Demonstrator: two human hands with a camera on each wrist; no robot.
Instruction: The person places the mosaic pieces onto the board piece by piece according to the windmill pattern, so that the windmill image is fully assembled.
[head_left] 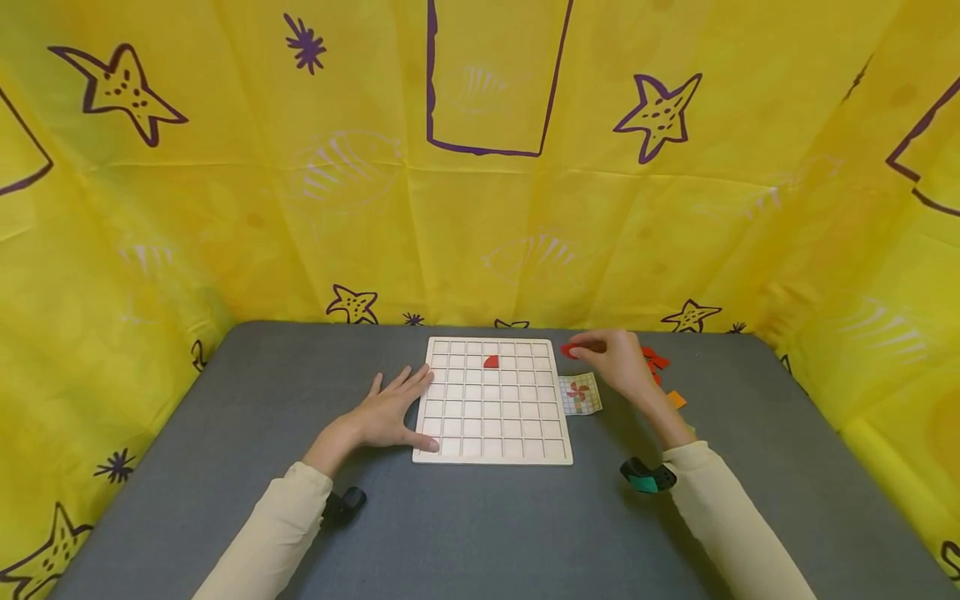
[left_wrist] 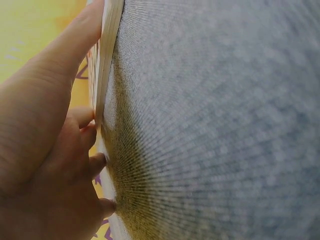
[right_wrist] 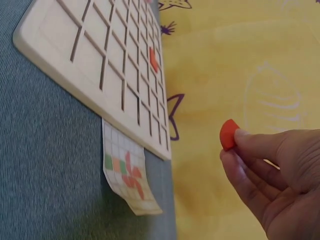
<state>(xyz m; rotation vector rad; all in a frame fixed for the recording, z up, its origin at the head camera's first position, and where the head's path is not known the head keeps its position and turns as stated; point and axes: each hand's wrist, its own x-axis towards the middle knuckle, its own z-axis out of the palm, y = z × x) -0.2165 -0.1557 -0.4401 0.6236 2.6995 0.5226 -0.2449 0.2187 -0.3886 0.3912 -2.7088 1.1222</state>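
A pale wooden grid board [head_left: 491, 408] lies on the grey table, with one red quarter-circle piece [head_left: 491, 362] in a cell of its second row. My left hand [head_left: 386, 414] rests spread at the board's left edge, thumb on the near left corner and fingertips along the side. Just off the board's far right corner, my right hand [head_left: 615, 362] pinches another red piece with a curved edge [right_wrist: 229, 134] between thumb and fingers. A pattern card [head_left: 581, 394] showing a red pinwheel pokes out from under the board's right edge.
Several loose red pieces [head_left: 656, 358] lie right of my right hand, with an orange piece [head_left: 677, 399] nearer, partly behind the forearm. A yellow patterned curtain [head_left: 480, 233] rises behind the table's far edge and along both sides.
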